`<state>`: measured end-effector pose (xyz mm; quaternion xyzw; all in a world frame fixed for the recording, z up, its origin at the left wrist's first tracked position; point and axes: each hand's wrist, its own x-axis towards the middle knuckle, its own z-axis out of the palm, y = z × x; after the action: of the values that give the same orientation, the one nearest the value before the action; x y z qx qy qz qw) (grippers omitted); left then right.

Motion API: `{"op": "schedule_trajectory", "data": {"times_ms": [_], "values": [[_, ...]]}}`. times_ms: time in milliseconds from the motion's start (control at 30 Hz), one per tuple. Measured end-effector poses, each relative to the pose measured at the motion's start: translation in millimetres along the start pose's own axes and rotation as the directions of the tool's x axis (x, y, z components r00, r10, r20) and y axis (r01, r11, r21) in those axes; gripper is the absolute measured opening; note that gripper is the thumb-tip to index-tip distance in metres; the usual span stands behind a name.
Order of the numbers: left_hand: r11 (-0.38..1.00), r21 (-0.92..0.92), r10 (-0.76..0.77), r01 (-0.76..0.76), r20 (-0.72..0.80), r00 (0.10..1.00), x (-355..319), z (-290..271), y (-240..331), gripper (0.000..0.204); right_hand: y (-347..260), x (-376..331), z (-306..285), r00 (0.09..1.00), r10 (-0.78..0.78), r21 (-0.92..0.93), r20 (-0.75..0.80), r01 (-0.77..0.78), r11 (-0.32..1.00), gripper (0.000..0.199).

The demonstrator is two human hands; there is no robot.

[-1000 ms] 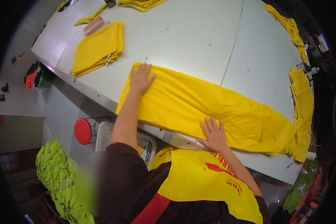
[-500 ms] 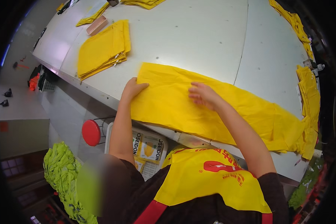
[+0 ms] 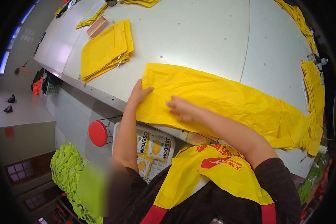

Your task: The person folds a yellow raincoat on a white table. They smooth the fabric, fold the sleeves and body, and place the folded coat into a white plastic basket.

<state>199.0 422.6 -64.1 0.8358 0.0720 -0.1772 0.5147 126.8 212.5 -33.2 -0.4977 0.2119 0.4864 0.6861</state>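
Cloth (image 3: 231, 100), yellow, spanned the bench (image 3: 198, 41) from centre to right of frame. Left hand (image 3: 138, 94) set its thumb over the left edge, grip unclear; right hand (image 3: 183, 109), blurred, half-open, empty, was over the cloth.

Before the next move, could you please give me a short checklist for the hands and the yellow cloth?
1. Left hand at the cloth's left edge: ok, thumb on top.
2. Right hand touching the cloth: cannot tell, its fingers are blurred.
3. Cloth smooth: not ok, creased.
4. Folded stack apart from the cloth: ok, bare table between.
5. Cloth separate from the right-hand pile: cannot tell, they meet.
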Motion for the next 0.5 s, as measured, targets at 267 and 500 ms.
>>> {"op": "schedule_trajectory", "data": {"times_ms": [267,500], "values": [[0.953,-0.289,-0.02,0.092,0.243,0.97,-33,3,69,0.058,81,-18,8,0.962,-0.223,-0.085,0.158,0.238,0.968,0.082],[0.903,0.224,0.282,-0.367,0.335,0.899,-69,139,117,0.056,117,-6,-14,0.937,-0.201,-0.067,0.285,0.229,0.971,0.053]]}}
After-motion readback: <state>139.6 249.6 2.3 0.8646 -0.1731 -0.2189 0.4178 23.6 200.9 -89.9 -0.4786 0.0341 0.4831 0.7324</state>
